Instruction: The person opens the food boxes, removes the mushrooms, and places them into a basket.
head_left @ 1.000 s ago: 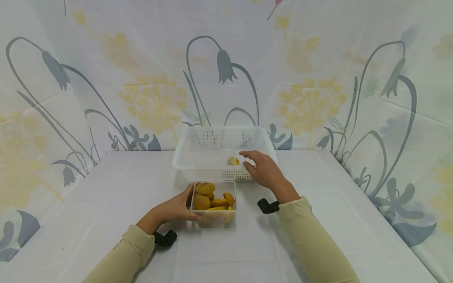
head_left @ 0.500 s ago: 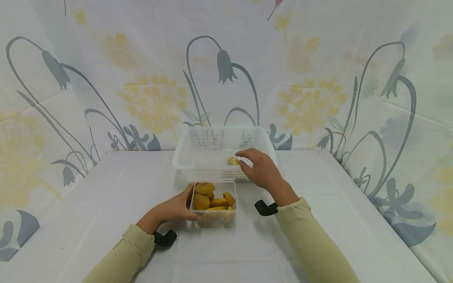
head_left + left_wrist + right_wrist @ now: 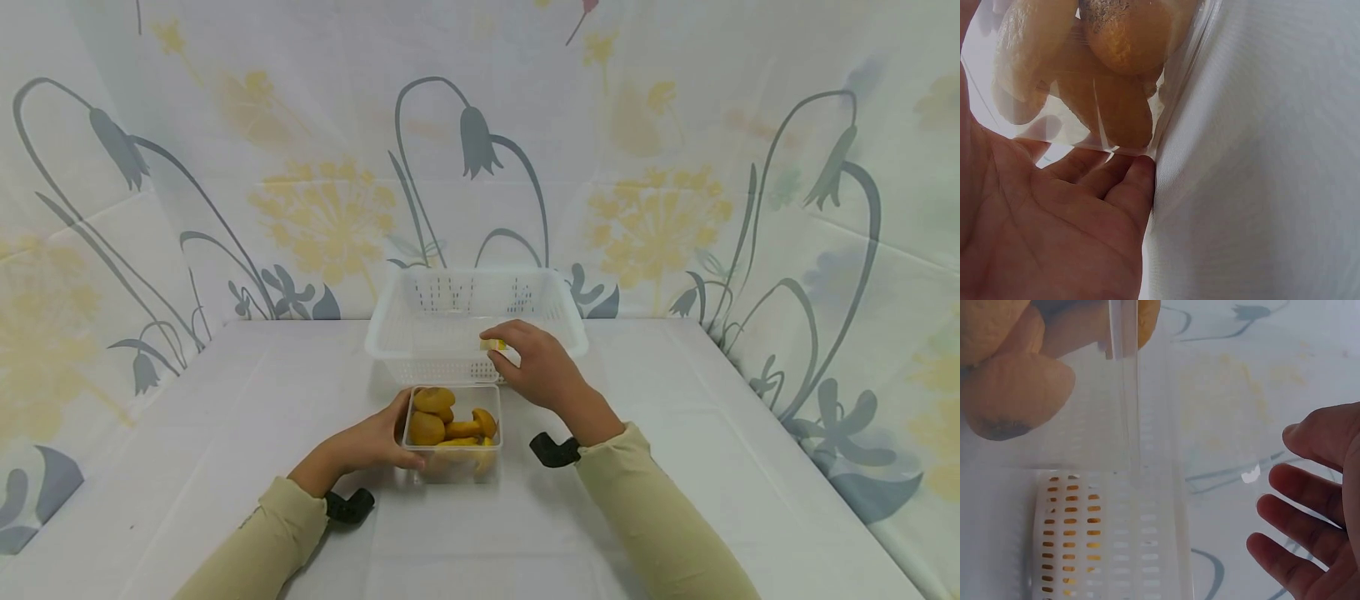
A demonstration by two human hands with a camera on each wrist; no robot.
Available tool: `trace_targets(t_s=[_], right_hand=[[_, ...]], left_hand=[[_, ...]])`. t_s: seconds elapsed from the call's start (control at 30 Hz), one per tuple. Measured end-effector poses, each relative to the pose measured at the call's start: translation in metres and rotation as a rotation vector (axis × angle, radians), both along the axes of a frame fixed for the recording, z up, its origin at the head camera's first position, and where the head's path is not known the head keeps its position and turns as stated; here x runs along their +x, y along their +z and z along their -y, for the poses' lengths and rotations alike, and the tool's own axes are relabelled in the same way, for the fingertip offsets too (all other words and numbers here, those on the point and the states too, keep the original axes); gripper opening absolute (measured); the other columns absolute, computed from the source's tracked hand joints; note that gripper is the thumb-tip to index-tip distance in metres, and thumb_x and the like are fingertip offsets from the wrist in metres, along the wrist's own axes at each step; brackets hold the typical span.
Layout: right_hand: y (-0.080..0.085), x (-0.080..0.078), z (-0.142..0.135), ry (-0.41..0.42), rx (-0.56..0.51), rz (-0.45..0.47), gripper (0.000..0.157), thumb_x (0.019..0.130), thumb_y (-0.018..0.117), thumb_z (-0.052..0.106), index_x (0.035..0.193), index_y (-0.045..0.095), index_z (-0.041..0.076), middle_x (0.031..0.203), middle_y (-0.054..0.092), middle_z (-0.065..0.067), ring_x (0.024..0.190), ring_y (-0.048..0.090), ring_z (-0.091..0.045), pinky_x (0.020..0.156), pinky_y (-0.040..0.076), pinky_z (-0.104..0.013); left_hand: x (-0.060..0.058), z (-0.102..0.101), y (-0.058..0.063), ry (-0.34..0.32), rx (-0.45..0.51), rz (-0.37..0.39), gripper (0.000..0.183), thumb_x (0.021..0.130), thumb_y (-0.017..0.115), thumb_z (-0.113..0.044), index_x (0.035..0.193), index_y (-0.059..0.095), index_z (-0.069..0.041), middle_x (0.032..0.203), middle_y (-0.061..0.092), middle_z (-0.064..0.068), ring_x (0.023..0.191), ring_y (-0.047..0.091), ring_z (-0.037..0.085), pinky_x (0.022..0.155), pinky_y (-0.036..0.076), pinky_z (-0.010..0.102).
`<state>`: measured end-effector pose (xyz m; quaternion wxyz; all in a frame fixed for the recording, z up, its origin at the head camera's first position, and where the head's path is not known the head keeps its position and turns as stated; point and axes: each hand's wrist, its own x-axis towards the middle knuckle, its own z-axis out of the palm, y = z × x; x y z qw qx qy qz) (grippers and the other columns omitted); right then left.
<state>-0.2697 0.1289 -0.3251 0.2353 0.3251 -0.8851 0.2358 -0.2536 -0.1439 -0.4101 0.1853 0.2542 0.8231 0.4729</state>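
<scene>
**Right hand edges leftward at the basket's near rim while the box stays put**

One clear box (image 3: 459,471) stands on the white cloth (image 3: 247,433), just in front of one white basket (image 3: 393,367). It holds at least five yellow-brown mushrooms (image 3: 427,429); overlaps hide the exact count. One left hand (image 3: 371,437) grips its left side, thumb at the front corner.

Behind the box, one clear panel (image 3: 450,337) rises in front of the basket. By its right edge is one right hand (image 3: 543,362), thumb and fingers held apart in the right wrist view; whether they touch the panel cannot be told. One yellow piece (image 3: 498,344) shows between thumb and forefinger in the head view, seemingly beyond them.

Two black wrist devices (image 3: 349,506) and two pale sleeves (image 3: 663,512) follow. Three large grey bell flowers (image 3: 477,142) mark the backdrop (image 3: 330,50).
</scene>
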Motion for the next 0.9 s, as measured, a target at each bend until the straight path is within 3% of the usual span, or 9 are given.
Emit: trace_targets(t_s=[0.3,0.53,0.9], right_hand=[[-0.004,0.005,0.010,0.038,0.028,0.003,0.025,0.088,0.059,0.021,0.112,0.061,0.019,0.112,0.061,0.003,0.104,0.057,-0.014,0.087,0.049,-0.032],[-0.008,0.007,0.017,0.078,0.037,-0.014,0.025,0.087,0.059,0.020,0.112,0.061,0.020,0.111,0.060,0.004,0.102,0.058,-0.012,0.086,0.050,-0.028],[-0.015,0.013,0.028,0.143,0.117,-0.023,0.031,0.086,0.061,0.021,0.117,0.058,0.021,0.114,0.057,0.005,0.102,0.056,-0.010,0.085,0.049,-0.025]], left_hand=[[-0.002,0.000,-0.001,-0.003,0.004,0.011,0.108,0.065,0.081,-0.033,0.143,0.006,-0.027,0.143,0.025,-0.008,0.132,0.029,0.016,0.111,0.021,0.048],[-0.001,0.000,-0.001,-0.008,0.011,0.012,0.100,0.066,0.080,-0.032,0.138,0.011,-0.036,0.140,0.030,-0.007,0.129,0.033,0.015,0.110,0.024,0.046],[-0.001,0.001,-0.001,-0.005,-0.005,0.004,0.099,0.066,0.080,-0.033,0.137,0.012,-0.035,0.139,0.031,-0.006,0.128,0.034,0.015,0.109,0.024,0.046]])
